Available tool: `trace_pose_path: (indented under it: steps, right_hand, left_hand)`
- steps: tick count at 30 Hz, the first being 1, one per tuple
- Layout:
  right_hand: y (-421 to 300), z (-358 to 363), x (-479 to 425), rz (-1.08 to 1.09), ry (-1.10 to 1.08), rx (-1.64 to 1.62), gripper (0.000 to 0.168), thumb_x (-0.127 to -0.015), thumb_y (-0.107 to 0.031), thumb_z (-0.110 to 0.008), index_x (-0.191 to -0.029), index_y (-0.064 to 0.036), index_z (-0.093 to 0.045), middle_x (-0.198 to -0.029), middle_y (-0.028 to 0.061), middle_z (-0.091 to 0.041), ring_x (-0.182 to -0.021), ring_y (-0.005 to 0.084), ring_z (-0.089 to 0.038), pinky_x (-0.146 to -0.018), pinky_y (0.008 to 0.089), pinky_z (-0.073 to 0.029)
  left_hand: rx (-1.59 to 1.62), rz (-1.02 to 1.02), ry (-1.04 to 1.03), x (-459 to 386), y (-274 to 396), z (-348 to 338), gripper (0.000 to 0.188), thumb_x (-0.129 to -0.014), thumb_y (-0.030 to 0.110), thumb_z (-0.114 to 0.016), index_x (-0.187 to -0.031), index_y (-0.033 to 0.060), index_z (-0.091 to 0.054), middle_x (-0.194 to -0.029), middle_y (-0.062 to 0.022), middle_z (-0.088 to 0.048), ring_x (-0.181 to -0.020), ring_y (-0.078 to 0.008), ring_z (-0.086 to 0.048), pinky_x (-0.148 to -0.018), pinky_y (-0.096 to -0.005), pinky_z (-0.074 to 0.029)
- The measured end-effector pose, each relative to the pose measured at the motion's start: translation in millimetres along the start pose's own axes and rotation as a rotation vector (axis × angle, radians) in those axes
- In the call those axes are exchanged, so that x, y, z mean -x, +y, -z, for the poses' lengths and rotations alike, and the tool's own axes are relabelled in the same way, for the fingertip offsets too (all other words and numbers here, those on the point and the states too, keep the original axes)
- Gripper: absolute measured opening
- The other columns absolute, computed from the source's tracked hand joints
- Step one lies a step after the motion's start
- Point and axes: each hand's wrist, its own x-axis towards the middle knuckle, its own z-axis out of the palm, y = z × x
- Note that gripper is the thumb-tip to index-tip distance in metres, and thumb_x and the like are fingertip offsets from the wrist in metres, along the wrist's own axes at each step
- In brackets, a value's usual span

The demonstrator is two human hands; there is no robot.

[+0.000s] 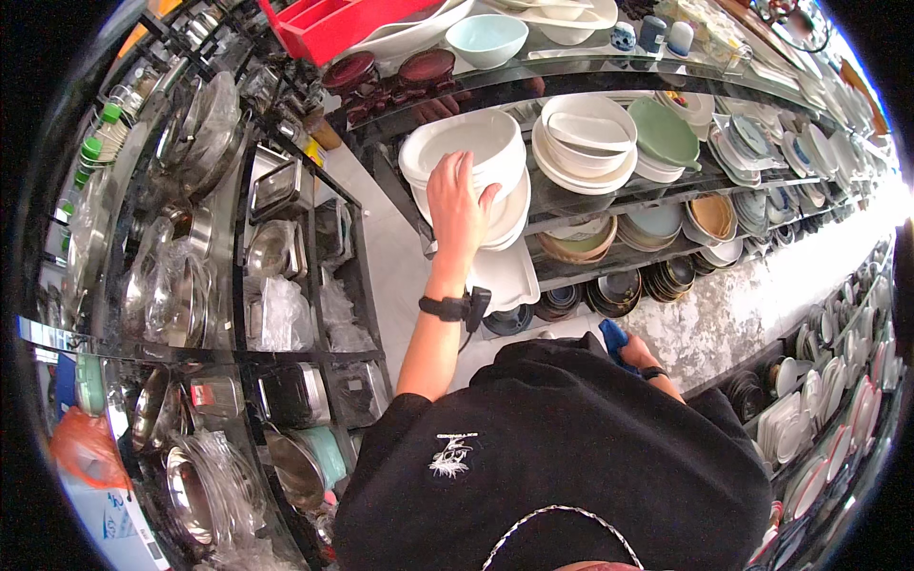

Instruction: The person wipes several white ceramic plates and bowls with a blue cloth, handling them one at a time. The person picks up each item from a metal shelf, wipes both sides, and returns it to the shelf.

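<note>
My left hand [457,203] rests at the near rim of a stack of white oval bowls [468,146], its fingers over the edge; whether it grips them I cannot tell. Beneath the bowls lie white plates [513,214], and lower down a white rectangular dish [505,277] juts out. My right hand [635,351] is low at my side, closed on a blue cloth [614,339]. Right of the oval bowls, on the same shelf, stand a stack of white round bowls [589,146] and a green leaf-shaped dish [664,132].
A black shelf rack [571,207] of stacked tableware runs off to the right. Metal pans and plastic-wrapped wares fill the rack [243,353] on the left. A red divided box [321,32] and a pale blue bowl [487,39] stand on top. More plates [785,428] line the right.
</note>
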Motion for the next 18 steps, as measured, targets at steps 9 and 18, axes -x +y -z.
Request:
trace_pose_path:
  steps: [9, 18]
  right_hand:
    - [-34.1, 29.9, -44.8, 0.209, 0.149, -0.134, 0.058, -0.081, -0.013, -0.072, -0.136, -0.007, -0.057, -0.121, 0.0221, -0.068, -0.119, 0.0387, -0.062, -0.100, 0.0440, -0.049]
    - [-140.0, 108.3, -18.7, 0.562, 0.306, -0.413, 0.052, -0.086, -0.009, -0.070, -0.135, -0.002, -0.054, -0.115, 0.0251, -0.068, -0.114, 0.0371, -0.066, -0.096, 0.0404, -0.050]
  left_hand:
    - [-0.181, 0.013, -0.364, -25.1, -16.7, -46.8, 0.039, -0.091, 0.028, -0.069, -0.120, 0.0020, -0.064, -0.113, -0.0160, -0.068, -0.109, -0.0364, -0.062, -0.097, -0.0487, -0.044]
    - [-0.164, -0.028, -0.229, -20.9, -22.7, -61.4, 0.021, -0.089, 0.012, -0.068, -0.107, 0.0024, -0.068, -0.102, -0.0127, -0.070, -0.099, -0.0327, -0.064, -0.084, -0.0459, -0.045]
